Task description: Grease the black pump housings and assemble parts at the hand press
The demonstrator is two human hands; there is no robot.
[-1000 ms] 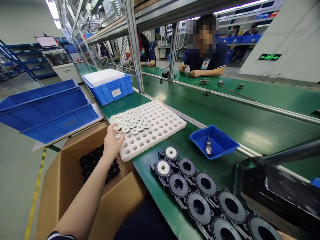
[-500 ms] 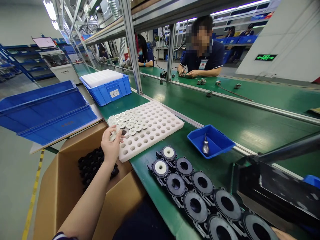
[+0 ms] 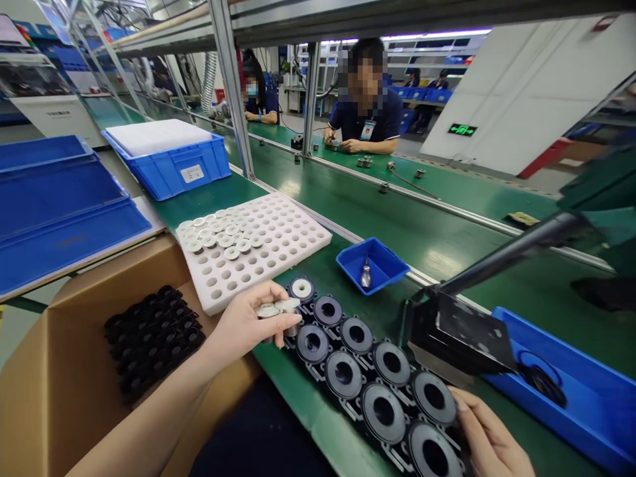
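My left hand [image 3: 251, 324] is closed, pinching small white-topped discs [image 3: 269, 309] with shiny metal sides; how many is partly hidden by the fingers. It hovers over the near-left end of two rows of black round speaker frames [image 3: 344, 375] with grey rings. One frame there has a white disc [image 3: 301, 288] in its middle. My right hand [image 3: 489, 434] curls its fingers against the outer side of the frames at the right end; its thumb is not clearly seen. A white foam tray [image 3: 283, 248] with round holes carries several loose white discs [image 3: 231, 254].
A small blue bin [image 3: 385, 268] holds a metal-tipped tool. Behind the frames stands a black fixture [image 3: 460, 331] with an arm, beside a long blue bin [image 3: 571, 391]. At left are a cardboard box [image 3: 64, 377] of black parts and blue crates [image 3: 173, 162]. Co-workers sit across the bench.
My left hand has moved right from the foam tray to the speaker frames, carrying white-topped discs. The view has turned right, and more of my right hand shows at the frames' edge.
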